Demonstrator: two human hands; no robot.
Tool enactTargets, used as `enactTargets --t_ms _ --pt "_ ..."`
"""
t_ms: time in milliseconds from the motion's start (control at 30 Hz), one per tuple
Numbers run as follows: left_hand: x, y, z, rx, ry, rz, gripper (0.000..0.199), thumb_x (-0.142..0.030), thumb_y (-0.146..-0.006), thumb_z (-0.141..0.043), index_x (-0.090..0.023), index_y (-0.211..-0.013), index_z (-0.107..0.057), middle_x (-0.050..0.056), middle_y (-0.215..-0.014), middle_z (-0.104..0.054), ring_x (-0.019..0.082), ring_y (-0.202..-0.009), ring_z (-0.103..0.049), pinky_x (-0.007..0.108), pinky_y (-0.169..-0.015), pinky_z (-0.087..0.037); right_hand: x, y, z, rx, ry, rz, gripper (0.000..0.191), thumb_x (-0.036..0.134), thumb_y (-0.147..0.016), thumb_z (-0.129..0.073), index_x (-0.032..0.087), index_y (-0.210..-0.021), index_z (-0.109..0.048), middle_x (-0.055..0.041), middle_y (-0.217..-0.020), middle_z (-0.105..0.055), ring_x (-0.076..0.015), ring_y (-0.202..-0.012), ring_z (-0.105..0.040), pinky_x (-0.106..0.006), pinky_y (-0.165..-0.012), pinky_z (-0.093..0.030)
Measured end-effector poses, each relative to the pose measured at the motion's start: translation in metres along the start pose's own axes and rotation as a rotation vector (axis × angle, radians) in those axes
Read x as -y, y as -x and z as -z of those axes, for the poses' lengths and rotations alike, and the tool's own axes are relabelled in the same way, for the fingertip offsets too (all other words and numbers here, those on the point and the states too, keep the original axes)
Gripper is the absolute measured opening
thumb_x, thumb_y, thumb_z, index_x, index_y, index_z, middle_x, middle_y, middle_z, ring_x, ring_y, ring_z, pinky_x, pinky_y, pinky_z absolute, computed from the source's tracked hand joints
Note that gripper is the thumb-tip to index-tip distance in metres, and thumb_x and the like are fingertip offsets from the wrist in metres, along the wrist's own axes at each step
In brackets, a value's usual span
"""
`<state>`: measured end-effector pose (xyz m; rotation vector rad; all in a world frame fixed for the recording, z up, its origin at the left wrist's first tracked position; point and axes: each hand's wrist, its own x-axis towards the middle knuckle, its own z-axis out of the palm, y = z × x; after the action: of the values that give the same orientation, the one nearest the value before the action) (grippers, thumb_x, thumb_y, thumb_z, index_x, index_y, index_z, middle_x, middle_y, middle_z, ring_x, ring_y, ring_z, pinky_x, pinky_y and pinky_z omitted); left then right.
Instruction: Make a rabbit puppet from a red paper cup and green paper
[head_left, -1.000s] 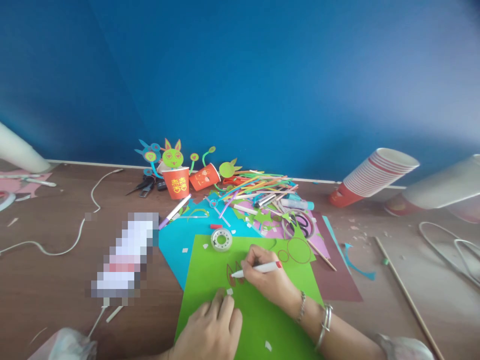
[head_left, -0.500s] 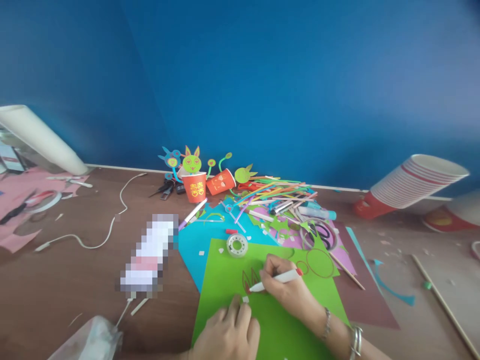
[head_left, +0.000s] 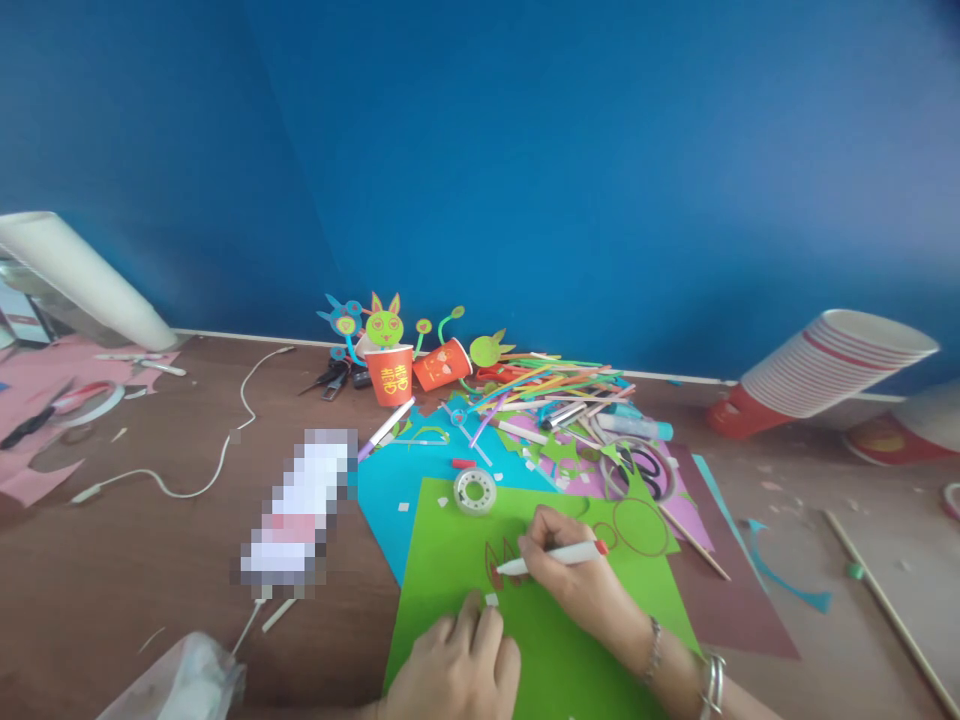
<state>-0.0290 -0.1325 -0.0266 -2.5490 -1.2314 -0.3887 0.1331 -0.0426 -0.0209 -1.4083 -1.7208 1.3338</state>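
Pink paper [head_left: 34, 470], uneven-edged: well to the left of your left hand.
White cable [head_left: 223, 455]: winding over the brown wood, left of and beyond your left hand.
Phone-like rectangle [head_left: 304, 505], details blurred: nearer, also left of and beyond that hand.
Red paper cup [head_left: 390, 378], gold characters, upright: well beyond your left hand.
Your left hand [head_left: 459, 662]: palm down, fingers close together and lightly bent, resting on the green sheet [head_left: 566, 655], which extends under and between both your hands.
Clear tape roll [head_left: 465, 507]: flat at the sheet's far edge, beyond your left fingers.
Red outlines, two, pointed: on the sheet between your hands, one partly covered by the marker.
White marker [head_left: 581, 553], red-ended: in your right hand, tip at the left outline.
Coloured straws [head_left: 551, 385], heaped: well beyond your right hand.
Your right hand [head_left: 589, 595]: narrowed in a writing grip around the marker.
Maroon sheet [head_left: 739, 600]: right of your right hand.
Nested paper cups [head_left: 832, 368]: far right of that hand.
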Motion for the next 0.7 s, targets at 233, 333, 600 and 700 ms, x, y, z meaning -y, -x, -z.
enactTargets --t_ms 233,333,600,700 --pt "0.0012 0.0024 -0.0012 0.084 0.026 -0.03 0.011 -0.007 -0.081 -0.041 -0.018 -0.078 -0.045 0.01 -0.086 -0.066 0.018 -0.076 -0.065 0.022 -0.057 -0.047 0.0001 0.0016 -0.0018 -0.02 0.042 -0.009 0.024 0.025 -0.077 -0.052 0.022 -0.057 -0.038 0.0038 -0.048 -0.054 -0.0093 -0.043 -0.039 -0.021 -0.042 -0.03" --pt "0.0016 0.0029 0.0001 0.124 0.033 -0.04 0.01 -0.008 -0.081 -0.042 -0.018 -0.08 -0.045 0.01 -0.088 -0.066 0.019 -0.079 -0.065 0.022 -0.058 -0.047 0.0004 0.0018 -0.0019 -0.022 0.059 -0.011 0.024 0.024 -0.076 -0.052 0.022 -0.056 -0.039 0.004 -0.048 -0.054 -0.0085 -0.042 -0.038 -0.021 -0.041 -0.029" --pt "0.0019 0.0018 0.0041 0.152 0.049 -0.038 0.011 -0.008 -0.082 -0.04 -0.017 -0.081 -0.046 0.011 -0.089 -0.065 0.019 -0.079 -0.064 0.023 -0.059 -0.046 -0.0015 0.002 -0.0019 -0.013 0.024 0.002 0.025 0.019 -0.074 -0.049 0.022 -0.055 -0.034 0.0067 -0.045 -0.042 -0.0079 -0.042 -0.036 -0.02 -0.04 -0.027" --pt "0.0018 0.0011 0.0057 0.154 0.063 -0.022 0.01 -0.008 -0.081 -0.042 -0.017 -0.081 -0.047 0.01 -0.088 -0.065 0.019 -0.08 -0.064 0.023 -0.06 -0.046 -0.0018 0.0023 -0.0016 -0.018 0.024 0.015 0.024 0.018 -0.071 -0.049 0.022 -0.054 -0.034 0.0073 -0.046 -0.037 -0.0079 -0.044 -0.034 -0.02 -0.041 -0.026"
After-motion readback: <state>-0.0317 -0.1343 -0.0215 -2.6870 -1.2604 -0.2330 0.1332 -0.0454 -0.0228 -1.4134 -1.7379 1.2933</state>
